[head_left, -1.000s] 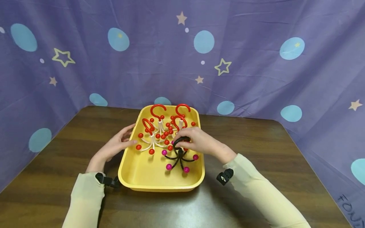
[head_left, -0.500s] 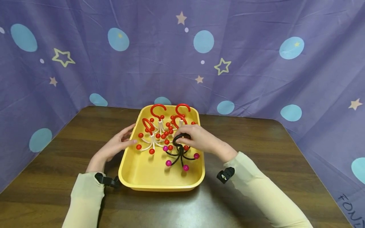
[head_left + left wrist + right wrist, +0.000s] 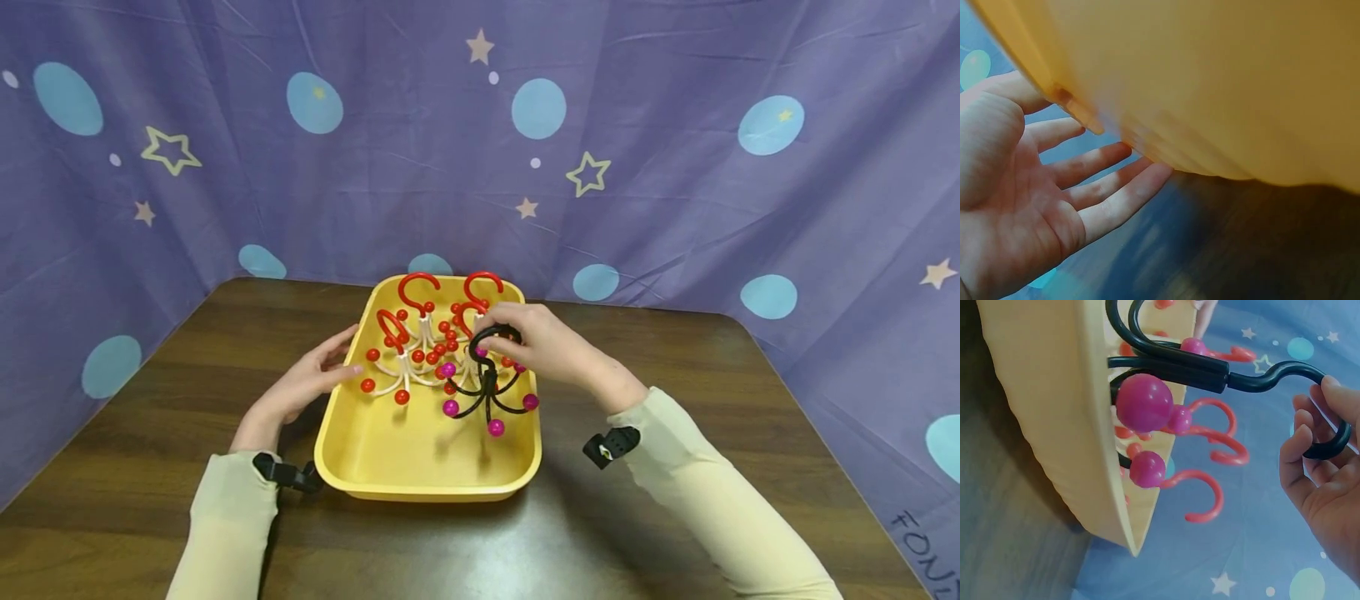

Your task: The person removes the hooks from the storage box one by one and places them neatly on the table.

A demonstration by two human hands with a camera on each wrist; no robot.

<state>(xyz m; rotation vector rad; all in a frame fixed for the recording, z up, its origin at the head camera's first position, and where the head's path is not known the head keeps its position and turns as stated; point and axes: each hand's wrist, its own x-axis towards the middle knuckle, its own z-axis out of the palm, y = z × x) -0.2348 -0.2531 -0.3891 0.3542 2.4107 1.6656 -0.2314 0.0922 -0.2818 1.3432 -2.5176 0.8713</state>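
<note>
My right hand (image 3: 555,346) grips the curved top of a black multi-armed hook hanger (image 3: 490,383) tipped with pink balls. It hangs roughly upright above the right side of a yellow plastic tray (image 3: 427,492). In the right wrist view, thumb and fingers curl round the black hook (image 3: 1260,380). My left hand (image 3: 303,383) rests against the tray's left wall, thumb at the rim. From the left wrist its fingers (image 3: 1129,194) look fairly straight, touching the outside. Several white hangers (image 3: 405,371) with red hooks and red balls stand in the tray's far half.
The tray's front floor (image 3: 397,454) is bare yellow plastic. A brown wooden table (image 3: 675,400) spreads around it. Behind stands a purple curtain (image 3: 420,158) with stars and blue dots. Black straps (image 3: 611,446) sit at both wrists.
My right hand has risen with the black hanger and shifted slightly right; the pink balls now hang higher over the tray floor. My left hand stays at the tray's side.
</note>
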